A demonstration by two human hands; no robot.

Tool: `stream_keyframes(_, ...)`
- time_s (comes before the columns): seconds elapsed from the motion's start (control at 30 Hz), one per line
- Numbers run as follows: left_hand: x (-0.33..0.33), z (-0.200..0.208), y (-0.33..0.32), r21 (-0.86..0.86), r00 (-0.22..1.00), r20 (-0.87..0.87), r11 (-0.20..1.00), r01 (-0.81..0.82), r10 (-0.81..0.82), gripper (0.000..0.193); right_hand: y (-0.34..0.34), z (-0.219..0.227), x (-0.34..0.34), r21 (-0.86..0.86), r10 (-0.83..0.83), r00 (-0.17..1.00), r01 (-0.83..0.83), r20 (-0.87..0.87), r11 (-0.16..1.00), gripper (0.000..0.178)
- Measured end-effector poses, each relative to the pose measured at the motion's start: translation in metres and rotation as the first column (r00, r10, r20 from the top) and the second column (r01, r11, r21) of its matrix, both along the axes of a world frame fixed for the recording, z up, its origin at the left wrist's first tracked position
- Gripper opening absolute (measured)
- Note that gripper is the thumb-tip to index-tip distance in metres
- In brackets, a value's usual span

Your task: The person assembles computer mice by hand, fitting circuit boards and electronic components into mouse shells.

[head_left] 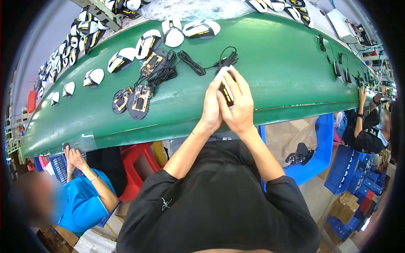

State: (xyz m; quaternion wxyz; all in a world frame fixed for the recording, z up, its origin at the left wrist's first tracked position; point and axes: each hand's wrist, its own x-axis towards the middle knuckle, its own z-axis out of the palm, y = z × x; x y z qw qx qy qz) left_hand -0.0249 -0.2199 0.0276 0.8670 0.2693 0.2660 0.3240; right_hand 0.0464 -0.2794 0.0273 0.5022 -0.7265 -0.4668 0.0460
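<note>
Both my hands are closed around a computer mouse (227, 95) with a white shell and black and yellow parts, over the green belt. My left hand (212, 105) wraps its left side, and my right hand (239, 103) presses against its right side. Fingers cover most of it. A coiled black cable (228, 59) lies just beyond it. To the left lie black mouse bases with bare circuit boards, one of them (140, 103) nearest me, beside bundled black cables (165, 72). White and black mouse shells (147, 43) form a row behind them.
The green belt (287, 76) runs across in front of me. A blue crate (324, 143) lined with brown paper holds black parts at my right. A red stool (137, 168) and a co-worker in a blue shirt (90, 198) are at left. Another person's arm (360, 109) reaches in at far right.
</note>
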Motion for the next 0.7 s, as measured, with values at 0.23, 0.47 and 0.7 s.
stream_keyframes(0.23,-0.010,-0.015,0.015,-0.070,0.979,0.145,0.986,0.155,-0.143,0.037,-0.015,0.008,0.016,-0.045,0.236,0.905,-0.268,-0.354,0.962,0.075)
stream_keyframes(0.47,-0.008,-0.014,0.017,-0.072,0.946,0.310,0.990,0.124,-0.096,0.060,-0.028,0.009,-0.011,-0.041,0.011,0.852,-0.037,-0.523,0.998,0.082)
stream_keyframes(0.7,-0.019,-0.023,0.026,0.090,0.925,0.209,0.948,0.306,-0.318,0.053,-0.046,0.035,-0.013,-0.099,-0.050,0.976,0.029,-0.211,0.995,0.062)
